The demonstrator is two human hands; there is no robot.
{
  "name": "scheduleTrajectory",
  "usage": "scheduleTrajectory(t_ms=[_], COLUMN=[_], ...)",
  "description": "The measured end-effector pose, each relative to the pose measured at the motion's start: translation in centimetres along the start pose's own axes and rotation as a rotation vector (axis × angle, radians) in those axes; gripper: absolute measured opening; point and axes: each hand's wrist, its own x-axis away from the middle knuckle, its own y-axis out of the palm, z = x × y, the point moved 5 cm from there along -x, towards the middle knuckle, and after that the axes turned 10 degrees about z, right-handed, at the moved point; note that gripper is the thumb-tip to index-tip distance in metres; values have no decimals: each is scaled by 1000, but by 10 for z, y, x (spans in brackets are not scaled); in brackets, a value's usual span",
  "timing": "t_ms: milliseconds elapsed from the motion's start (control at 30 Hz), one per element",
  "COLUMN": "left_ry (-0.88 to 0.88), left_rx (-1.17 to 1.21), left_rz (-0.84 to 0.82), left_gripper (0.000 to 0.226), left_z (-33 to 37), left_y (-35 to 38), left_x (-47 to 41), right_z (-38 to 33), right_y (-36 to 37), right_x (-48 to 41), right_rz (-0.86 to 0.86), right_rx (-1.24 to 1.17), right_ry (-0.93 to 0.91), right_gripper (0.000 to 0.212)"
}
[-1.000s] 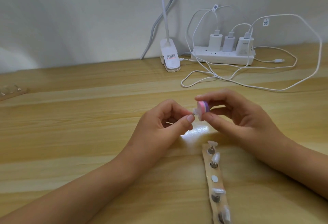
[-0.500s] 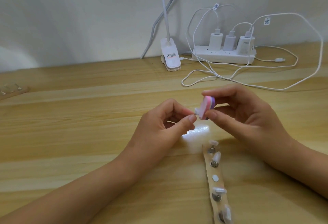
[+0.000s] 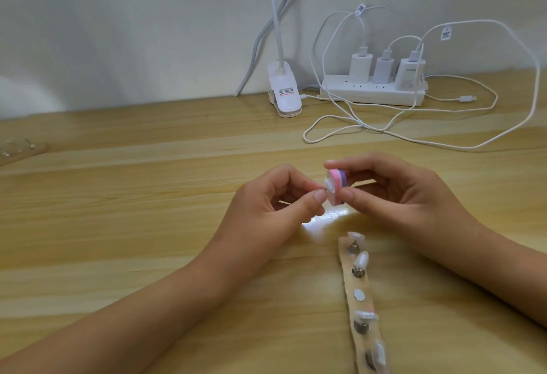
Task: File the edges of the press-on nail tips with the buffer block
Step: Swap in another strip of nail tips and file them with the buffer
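the left hand pinches a white nail tip against the pink-and-purple buffer block, gripped between thumb and fingers of the right hand, above the tabletop. a holder strip with further nail tips lies just below the right hand.

Wood-grain counter, off-white wall behind. Far centre: white clip lamp base on the counter, neck running up out of view, grey cord beside it against the wall. Just right of it: white power strip, three white chargers plugged in. White cables loop over the counter; one loose connector lies right of the strip.
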Motion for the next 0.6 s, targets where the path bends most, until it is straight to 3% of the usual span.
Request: scheduleTrajectory(t_ms=[333, 467, 600], left_ry=[-6, -6, -13], left_rx=[8, 14, 26], left_rz=[4, 0, 5], left_gripper=[5, 5, 7], left_z=[-1, -1, -1], left_y=[-1, -1, -2], left_x=[0, 0, 0], right_z=[2, -5, -3], right_y=[1, 1, 2], right_x=[0, 1, 0], right_rz=[-27, -2, -37], right_rx=[13, 83, 141], right_ry=[12, -118, -128], right_gripper=[31, 32, 31])
